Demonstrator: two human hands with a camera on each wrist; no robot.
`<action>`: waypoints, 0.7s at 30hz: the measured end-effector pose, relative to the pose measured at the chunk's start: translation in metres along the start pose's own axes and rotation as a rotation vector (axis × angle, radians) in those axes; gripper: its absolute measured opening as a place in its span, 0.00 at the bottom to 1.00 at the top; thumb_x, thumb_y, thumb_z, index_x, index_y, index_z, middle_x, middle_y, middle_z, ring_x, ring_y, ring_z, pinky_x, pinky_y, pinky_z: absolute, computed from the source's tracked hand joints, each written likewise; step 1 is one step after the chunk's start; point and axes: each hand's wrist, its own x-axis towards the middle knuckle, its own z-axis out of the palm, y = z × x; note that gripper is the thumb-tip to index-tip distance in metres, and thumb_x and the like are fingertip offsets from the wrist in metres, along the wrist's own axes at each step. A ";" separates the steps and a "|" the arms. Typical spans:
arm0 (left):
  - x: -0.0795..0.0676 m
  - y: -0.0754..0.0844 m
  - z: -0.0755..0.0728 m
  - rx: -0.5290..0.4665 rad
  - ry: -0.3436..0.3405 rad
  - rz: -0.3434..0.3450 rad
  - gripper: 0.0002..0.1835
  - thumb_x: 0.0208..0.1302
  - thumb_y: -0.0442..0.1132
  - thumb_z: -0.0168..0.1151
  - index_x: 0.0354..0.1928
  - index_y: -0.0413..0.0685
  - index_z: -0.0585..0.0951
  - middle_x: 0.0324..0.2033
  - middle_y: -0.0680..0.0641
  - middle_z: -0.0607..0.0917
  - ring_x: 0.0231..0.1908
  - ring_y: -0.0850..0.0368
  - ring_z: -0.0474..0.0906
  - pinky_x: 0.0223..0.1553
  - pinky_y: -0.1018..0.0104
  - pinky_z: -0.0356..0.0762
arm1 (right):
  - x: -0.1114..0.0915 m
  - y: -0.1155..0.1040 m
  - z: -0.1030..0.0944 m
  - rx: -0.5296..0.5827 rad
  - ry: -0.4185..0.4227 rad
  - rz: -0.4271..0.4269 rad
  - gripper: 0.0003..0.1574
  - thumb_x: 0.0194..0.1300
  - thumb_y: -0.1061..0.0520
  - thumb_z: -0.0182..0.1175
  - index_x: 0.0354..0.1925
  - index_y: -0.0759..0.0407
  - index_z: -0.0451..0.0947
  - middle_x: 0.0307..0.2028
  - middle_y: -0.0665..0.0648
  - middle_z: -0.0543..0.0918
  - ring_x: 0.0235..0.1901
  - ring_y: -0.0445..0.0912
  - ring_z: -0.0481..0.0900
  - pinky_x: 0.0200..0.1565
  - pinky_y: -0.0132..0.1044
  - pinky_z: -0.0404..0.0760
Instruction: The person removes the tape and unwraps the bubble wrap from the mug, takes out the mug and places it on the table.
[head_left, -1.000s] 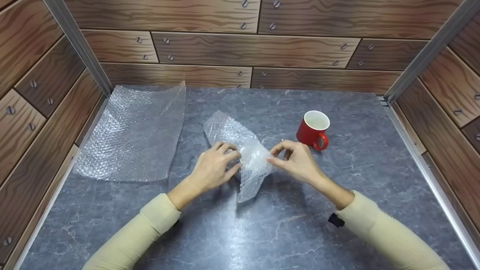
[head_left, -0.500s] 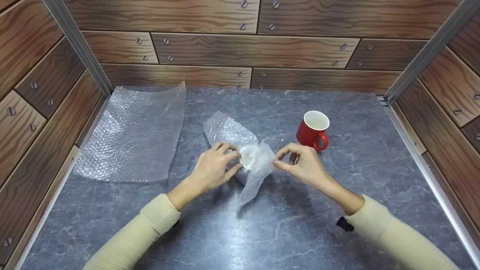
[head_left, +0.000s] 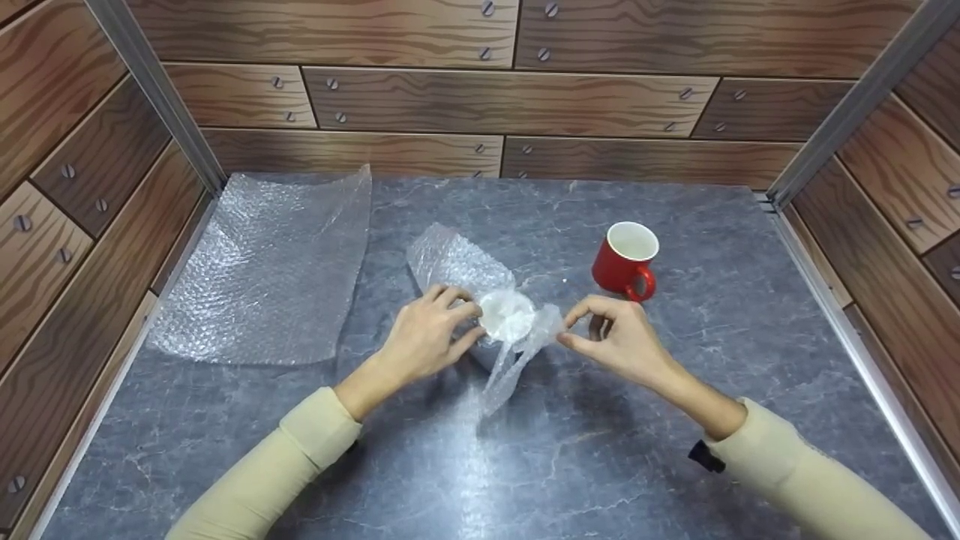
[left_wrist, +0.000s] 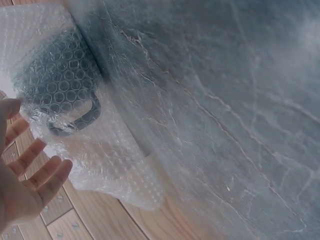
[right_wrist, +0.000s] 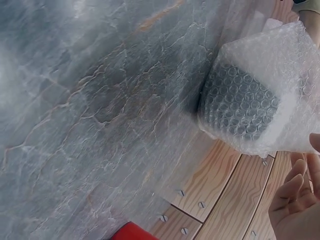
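Observation:
A dark mug (left_wrist: 67, 75) with a white inside stands at the middle of the table, its handle showing through the bubble wrap (head_left: 457, 259) around it. In the head view its white opening (head_left: 502, 315) shows. My left hand (head_left: 427, 334) holds the wrapped mug at the left of its rim, thumb and index finger on it; the exact contact is partly hidden. On the right, my right hand (head_left: 619, 334) pinches the loose edge of the wrap between thumb and index finger, drawn out beside the mug. A flap hangs toward the front.
A red mug (head_left: 621, 262) with a white inside stands upright behind my right hand, handle toward the front right. Flat on the left of the grey marbled table (head_left: 675, 480) lies another bubble wrap sheet (head_left: 270, 270). Wood-patterned walls (head_left: 420, 97) close the back and sides.
My right hand has moved right and slightly toward the front, drawing the wrap's edge off the dark mug's top, so the white opening shows. The left hand has stayed in place.

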 end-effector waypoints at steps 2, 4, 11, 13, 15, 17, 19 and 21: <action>0.000 0.000 0.000 0.001 0.000 0.001 0.13 0.71 0.55 0.67 0.48 0.58 0.88 0.52 0.51 0.88 0.50 0.52 0.83 0.36 0.59 0.90 | -0.002 0.001 -0.001 -0.003 -0.008 -0.009 0.13 0.54 0.64 0.79 0.32 0.49 0.87 0.27 0.48 0.86 0.20 0.33 0.69 0.24 0.26 0.70; 0.000 0.000 0.000 -0.001 0.000 0.001 0.13 0.71 0.55 0.67 0.48 0.58 0.88 0.51 0.51 0.88 0.50 0.52 0.83 0.36 0.59 0.89 | -0.004 0.003 -0.002 -0.007 -0.016 -0.027 0.13 0.54 0.65 0.79 0.32 0.49 0.86 0.28 0.50 0.87 0.21 0.34 0.70 0.24 0.26 0.71; -0.001 0.001 0.000 -0.015 0.003 -0.007 0.11 0.71 0.54 0.67 0.47 0.58 0.88 0.50 0.51 0.88 0.48 0.51 0.84 0.33 0.58 0.89 | -0.012 0.007 -0.006 -0.021 -0.046 -0.082 0.18 0.53 0.68 0.76 0.33 0.45 0.87 0.33 0.48 0.90 0.23 0.34 0.75 0.26 0.27 0.74; -0.001 0.001 -0.001 -0.015 0.006 -0.005 0.11 0.71 0.54 0.68 0.47 0.58 0.88 0.50 0.51 0.88 0.48 0.51 0.83 0.34 0.58 0.89 | -0.014 0.008 -0.007 -0.023 -0.051 -0.096 0.19 0.52 0.70 0.75 0.33 0.46 0.87 0.33 0.48 0.91 0.23 0.34 0.75 0.25 0.27 0.73; 0.000 0.001 -0.001 -0.011 0.005 -0.003 0.12 0.71 0.54 0.68 0.47 0.58 0.88 0.51 0.52 0.88 0.49 0.51 0.83 0.35 0.58 0.89 | -0.015 0.009 -0.008 -0.027 -0.055 -0.105 0.20 0.51 0.71 0.75 0.33 0.47 0.87 0.34 0.49 0.91 0.23 0.35 0.75 0.24 0.27 0.73; 0.000 0.001 -0.001 -0.008 0.003 -0.003 0.12 0.71 0.54 0.67 0.47 0.58 0.88 0.51 0.51 0.88 0.49 0.51 0.83 0.35 0.58 0.89 | -0.017 0.010 -0.009 -0.032 -0.062 -0.108 0.20 0.50 0.72 0.74 0.33 0.47 0.87 0.34 0.49 0.91 0.22 0.36 0.75 0.23 0.27 0.73; 0.001 0.001 -0.001 -0.005 -0.003 -0.003 0.12 0.71 0.54 0.67 0.48 0.58 0.88 0.51 0.51 0.88 0.50 0.51 0.83 0.36 0.58 0.89 | -0.019 0.010 -0.010 -0.035 -0.074 -0.106 0.21 0.50 0.72 0.74 0.34 0.47 0.87 0.35 0.49 0.91 0.22 0.37 0.75 0.23 0.28 0.73; 0.001 0.000 -0.001 -0.005 -0.008 -0.004 0.13 0.71 0.54 0.67 0.48 0.58 0.88 0.51 0.51 0.88 0.50 0.51 0.83 0.36 0.58 0.90 | -0.021 0.011 -0.010 -0.038 -0.085 -0.102 0.20 0.51 0.71 0.74 0.35 0.47 0.88 0.35 0.48 0.91 0.22 0.38 0.75 0.23 0.28 0.73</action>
